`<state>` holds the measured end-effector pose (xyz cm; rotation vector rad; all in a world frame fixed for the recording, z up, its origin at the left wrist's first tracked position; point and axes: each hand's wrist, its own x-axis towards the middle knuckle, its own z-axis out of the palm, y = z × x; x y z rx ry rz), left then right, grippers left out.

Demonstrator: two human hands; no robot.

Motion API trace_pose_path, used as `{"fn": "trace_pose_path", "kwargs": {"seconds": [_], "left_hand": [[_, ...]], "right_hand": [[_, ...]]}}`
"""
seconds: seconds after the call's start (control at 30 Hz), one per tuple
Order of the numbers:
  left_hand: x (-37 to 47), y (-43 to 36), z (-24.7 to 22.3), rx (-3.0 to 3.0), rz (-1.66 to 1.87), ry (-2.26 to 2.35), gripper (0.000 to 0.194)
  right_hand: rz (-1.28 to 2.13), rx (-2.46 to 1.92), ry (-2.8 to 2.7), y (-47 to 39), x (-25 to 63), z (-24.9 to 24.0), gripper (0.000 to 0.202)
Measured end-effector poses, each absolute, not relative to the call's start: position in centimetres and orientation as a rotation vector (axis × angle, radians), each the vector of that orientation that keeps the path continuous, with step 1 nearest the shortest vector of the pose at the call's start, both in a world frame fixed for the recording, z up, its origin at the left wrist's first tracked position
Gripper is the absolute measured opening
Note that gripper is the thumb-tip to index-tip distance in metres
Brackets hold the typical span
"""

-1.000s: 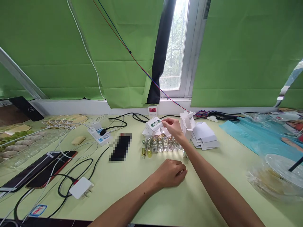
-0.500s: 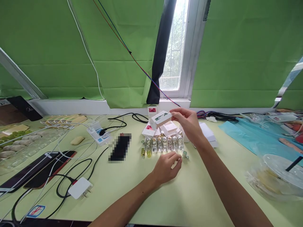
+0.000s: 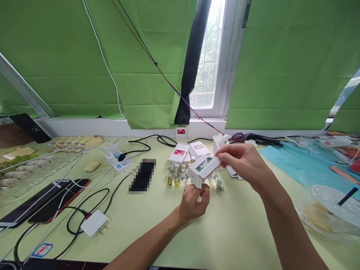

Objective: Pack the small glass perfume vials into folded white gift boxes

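My right hand (image 3: 243, 163) pinches the far right end of a small white cardboard box (image 3: 204, 167) with a green picture on its top face. The box is tilted, and a loose flap hangs from its near end. Just under that flap is my left hand (image 3: 194, 200), its fingers curled in; what they hold, if anything, is hidden. Behind the box stands a row of small clear glass bottles (image 3: 182, 175), now partly covered by it. Small yellow-green vials (image 3: 176, 183) lie at the row's left, and pale green caps (image 3: 219, 184) at its right.
White cartons with pink pictures (image 3: 179, 152) lie behind the bottles. At left are a blurred dark phone (image 3: 143, 175), a power strip (image 3: 116, 161), a white charger (image 3: 95, 223) and tangled cables. A lidded plastic cup (image 3: 329, 210) and blue sheeting (image 3: 287, 157) are at right.
My right hand has brought the white box down and nearer, over the bottles and to my left hand. The left hand has shifted slightly left; an end flap of the box now hangs open.
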<state>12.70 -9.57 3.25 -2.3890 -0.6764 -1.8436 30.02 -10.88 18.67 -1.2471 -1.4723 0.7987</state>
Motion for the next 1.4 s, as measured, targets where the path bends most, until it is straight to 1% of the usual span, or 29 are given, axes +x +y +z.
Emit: {"fn": "trace_pose_path", "kwargs": {"seconds": [0.33, 0.47, 0.6, 0.73, 0.97, 1.03, 1.1, 1.2, 1.3, 1.4], "left_hand": [[12.8, -9.8, 3.5, -2.49, -1.807, -0.492, 0.021], [12.8, -9.8, 3.1, -2.525, -1.721, -0.547, 0.026], [12.9, -9.5, 2.9, -2.568, -1.686, -0.573, 0.033], [13.0, -9.4, 3.0, -2.59, -1.669, -0.571, 0.031], [13.1, -9.4, 2.8, -2.618, -1.66, -0.596, 0.025], [13.1, -9.3, 2.8, -2.618, -1.677, -0.588, 0.022], [13.1, -9.3, 2.8, -2.621, -1.678, -0.589, 0.018], [13.1, -9.3, 2.8, -2.639, -1.648, -0.603, 0.013], [13.0, -9.4, 2.9, -2.605, -1.665, -0.64, 0.011], [12.8, -9.5, 3.4, -2.48, -1.769, -0.707, 0.015]], "right_hand": [[0.766, -1.346, -1.55, -12.0, 30.8, 18.3, 0.016], [0.802, -1.375, -1.581, -11.3, 31.0, 17.3, 0.016], [0.724, -1.484, -1.648, -10.4, 31.1, 16.1, 0.018], [0.67, -1.507, -1.793, -10.2, 30.9, 14.9, 0.026], [0.852, -1.429, -1.91, -11.6, 31.0, 14.2, 0.046], [0.859, -1.425, -1.938, -12.0, 31.1, 14.1, 0.05], [0.782, -1.416, -1.996, -12.2, 31.1, 14.1, 0.047], [0.663, -1.427, -2.09, -12.2, 30.8, 14.4, 0.032], [0.66, -1.451, -2.108, -12.0, 30.5, 14.7, 0.036], [0.654, -1.443, -2.088, -11.7, 30.5, 14.8, 0.037]]}}
